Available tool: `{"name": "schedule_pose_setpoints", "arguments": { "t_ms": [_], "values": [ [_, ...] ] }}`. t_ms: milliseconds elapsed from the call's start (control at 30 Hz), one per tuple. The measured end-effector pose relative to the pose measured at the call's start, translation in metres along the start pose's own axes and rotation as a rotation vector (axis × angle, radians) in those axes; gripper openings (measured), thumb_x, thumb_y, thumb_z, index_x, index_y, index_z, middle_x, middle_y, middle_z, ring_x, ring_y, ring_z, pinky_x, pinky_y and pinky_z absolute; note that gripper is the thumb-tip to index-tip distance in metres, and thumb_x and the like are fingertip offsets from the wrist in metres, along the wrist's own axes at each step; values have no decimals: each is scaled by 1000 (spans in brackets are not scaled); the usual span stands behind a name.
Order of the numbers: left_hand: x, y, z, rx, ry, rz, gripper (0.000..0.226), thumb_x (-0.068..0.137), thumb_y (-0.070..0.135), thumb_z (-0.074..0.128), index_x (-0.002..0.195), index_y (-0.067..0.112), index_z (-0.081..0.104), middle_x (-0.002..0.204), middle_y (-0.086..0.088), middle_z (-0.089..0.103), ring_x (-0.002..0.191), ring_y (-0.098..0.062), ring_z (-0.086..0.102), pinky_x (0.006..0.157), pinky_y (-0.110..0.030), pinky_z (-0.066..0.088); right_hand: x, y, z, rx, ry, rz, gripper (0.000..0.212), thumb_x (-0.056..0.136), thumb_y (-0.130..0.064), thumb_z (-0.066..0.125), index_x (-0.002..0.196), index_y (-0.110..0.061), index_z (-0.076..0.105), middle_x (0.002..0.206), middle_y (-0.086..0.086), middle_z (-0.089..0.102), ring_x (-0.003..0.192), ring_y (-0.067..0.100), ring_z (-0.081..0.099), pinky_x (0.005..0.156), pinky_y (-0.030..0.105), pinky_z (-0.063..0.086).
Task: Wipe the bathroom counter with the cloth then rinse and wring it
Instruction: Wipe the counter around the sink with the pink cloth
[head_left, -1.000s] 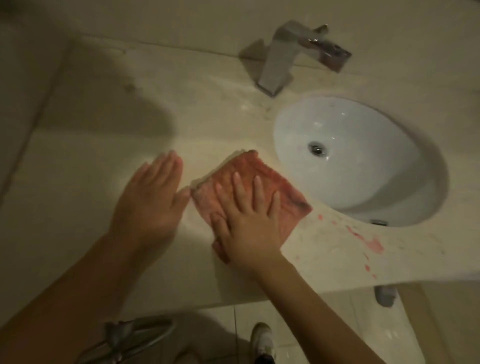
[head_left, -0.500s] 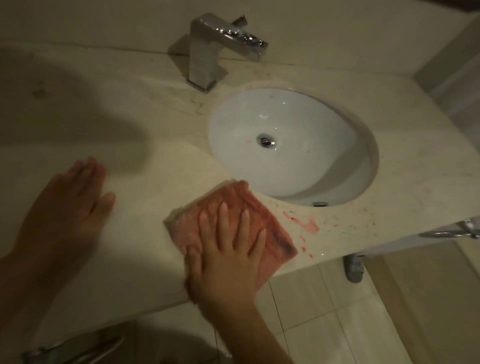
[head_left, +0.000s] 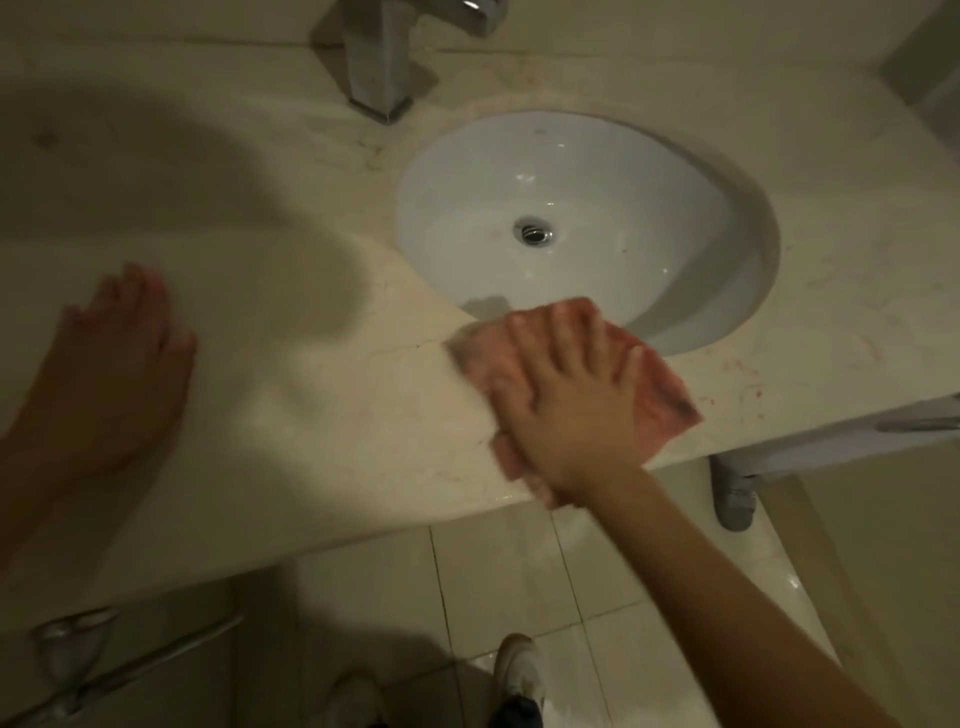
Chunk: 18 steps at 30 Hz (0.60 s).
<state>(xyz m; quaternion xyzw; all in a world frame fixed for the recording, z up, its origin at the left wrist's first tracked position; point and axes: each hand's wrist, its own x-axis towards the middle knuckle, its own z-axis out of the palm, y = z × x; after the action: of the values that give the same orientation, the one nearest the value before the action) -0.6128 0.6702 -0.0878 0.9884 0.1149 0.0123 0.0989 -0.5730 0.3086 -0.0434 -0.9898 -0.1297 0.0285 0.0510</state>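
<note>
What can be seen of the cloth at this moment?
The cloth is pinkish-red and looks like soft towelling, folded to a rough square with dark smudges at its left and right corners. It lies flat on the counter, far corner at the basin rim, near edge at the front lip. The right hand presses on it, fingers spread. Its edges are blurred.
</note>
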Motion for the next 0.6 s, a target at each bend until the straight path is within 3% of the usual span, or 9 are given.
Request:
{"name": "schedule_pose_setpoints", "arguments": {
  "t_ms": [100, 167, 300, 367, 467, 600],
  "values": [
    [-20, 62, -8, -177, 129, -35, 70, 88, 38, 21, 142, -6, 20, 153, -24, 14, 142, -34, 11, 115, -41, 4, 4, 12, -1, -14, -26, 162, 64, 87, -59, 12, 147, -36, 3, 159, 3, -3, 143, 35, -11, 108, 64, -11],
    [-21, 115, -11, -281, 97, -33, 66, 88, 33, 22, 143, -4, 18, 153, -21, 11, 143, -30, 8, 115, -36, 1, 2, -7, 2, 10, -1, 196, 62, 91, -54, 19, 147, -32, 3, 159, 8, -3, 142, 40, -13, 106, 66, -11],
    [-10, 177, 1, -175, 49, -32, 59, 93, 29, 21, 141, -4, 25, 152, -23, 20, 141, -37, 17, 113, -48, 7, -7, -56, 8, 49, 89, 138, 61, 91, -47, 21, 147, -24, 17, 156, 16, 10, 139, 51, -4, 102, 69, -12],
    [-11, 181, 9, -25, 86, 27, 58, 91, 27, 23, 138, -7, 30, 147, -27, 28, 136, -43, 25, 108, -56, 15, -13, -67, 6, 69, 58, 23, 59, 95, -46, 18, 148, -24, 9, 157, 16, 0, 138, 51, -13, 102, 69, -16],
    [-13, 178, 15, 84, 114, 47, 64, 88, 32, 16, 136, -7, 32, 144, -29, 32, 133, -46, 31, 104, -58, 22, -12, -45, 1, 90, -51, -169, 58, 95, -51, 15, 147, -31, -3, 157, 7, -15, 136, 42, -27, 103, 62, -24],
    [-14, 179, 12, 97, 102, 34, 62, 91, 33, 18, 140, -3, 28, 148, -25, 28, 136, -41, 26, 108, -54, 19, 3, 20, -2, 39, -35, -194, 59, 90, -54, 20, 146, -38, 7, 159, 0, -5, 143, 33, -14, 107, 56, -18]
  ]
}}
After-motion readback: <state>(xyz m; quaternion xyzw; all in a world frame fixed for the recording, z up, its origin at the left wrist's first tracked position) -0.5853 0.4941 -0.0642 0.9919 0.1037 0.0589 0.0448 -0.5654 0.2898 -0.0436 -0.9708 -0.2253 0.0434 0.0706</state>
